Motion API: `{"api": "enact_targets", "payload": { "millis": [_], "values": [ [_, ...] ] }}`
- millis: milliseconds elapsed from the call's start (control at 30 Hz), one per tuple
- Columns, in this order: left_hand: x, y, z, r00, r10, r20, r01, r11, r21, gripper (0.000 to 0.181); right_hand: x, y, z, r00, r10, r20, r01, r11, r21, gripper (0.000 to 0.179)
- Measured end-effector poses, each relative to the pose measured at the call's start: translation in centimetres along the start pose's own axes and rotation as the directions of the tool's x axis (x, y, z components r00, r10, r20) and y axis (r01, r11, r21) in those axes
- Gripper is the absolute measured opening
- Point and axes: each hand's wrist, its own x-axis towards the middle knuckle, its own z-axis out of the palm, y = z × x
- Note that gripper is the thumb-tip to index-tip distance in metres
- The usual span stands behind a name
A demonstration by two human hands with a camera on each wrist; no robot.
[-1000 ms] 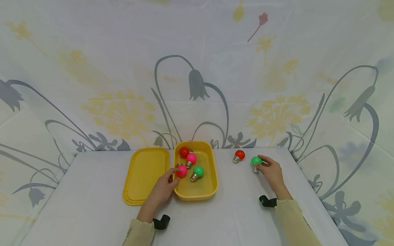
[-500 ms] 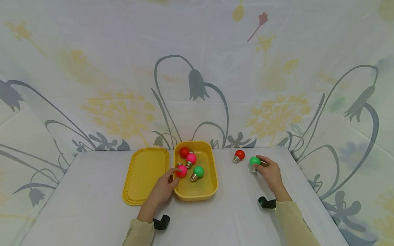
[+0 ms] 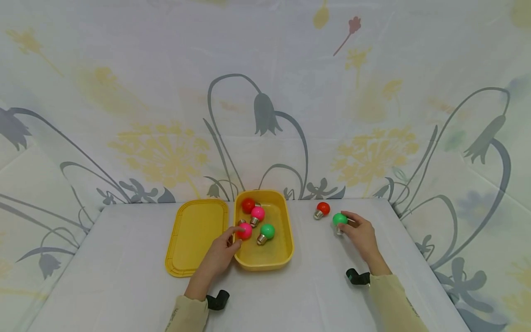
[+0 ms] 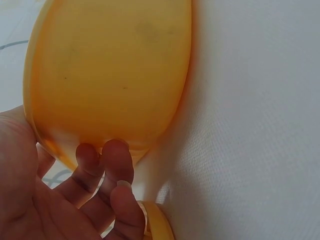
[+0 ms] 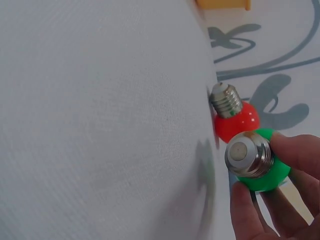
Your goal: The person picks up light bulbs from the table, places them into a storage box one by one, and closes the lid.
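In the head view a yellow container holds several light bulbs: a red bulb, two pink ones and a green one. My left hand grips its left rim; the left wrist view has the curled fingers against the outer wall. One fingertip reaches over the near pink bulb; whether it touches is unclear. On the right, my right hand pinches a green light bulb, with its metal base pointing down. Left of it, another red light bulb lies on the table.
A yellow lid lies flat left of the container, close to my left hand. The white cloth of the table runs back to a flower-patterned curtain just behind the container.
My right hand has shifted slightly left with the green bulb, nearer the loose red bulb. The left hand and the container have stayed put.
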Motion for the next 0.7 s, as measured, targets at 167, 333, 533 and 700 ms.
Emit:
{"api": "enact_targets", "payload": {
  "millis": [167, 333, 533, 700],
  "values": [
    [0.1, -0.1, -0.1, 1.0, 0.003, 0.004, -0.003, 1.0, -0.001, 0.035, -0.4, -0.2, 0.3, 1.0, 0.001, 0.023, -0.001, 1.0, 0.002, 0.047],
    [0.2, -0.2, 0.0, 1.0, 0.012, 0.0, -0.012, 1.0, -0.002, 0.033, -0.6, -0.5, 0.4, 0.999, 0.007, 0.049, -0.008, 1.0, 0.013, 0.047],
    [0.1, -0.1, -0.1, 1.0, 0.019, 0.001, -0.019, 1.0, 0.0, 0.032, -0.9, -0.8, 0.8, 0.998, -0.02, 0.066, 0.019, 1.0, 0.013, 0.046],
    [0.1, -0.1, -0.1, 1.0, 0.02, -0.003, -0.02, 1.0, 0.002, 0.032, -1.1, -0.7, 1.7, 0.995, -0.048, 0.091, 0.048, 0.999, -0.001, 0.044]
  ]
}}
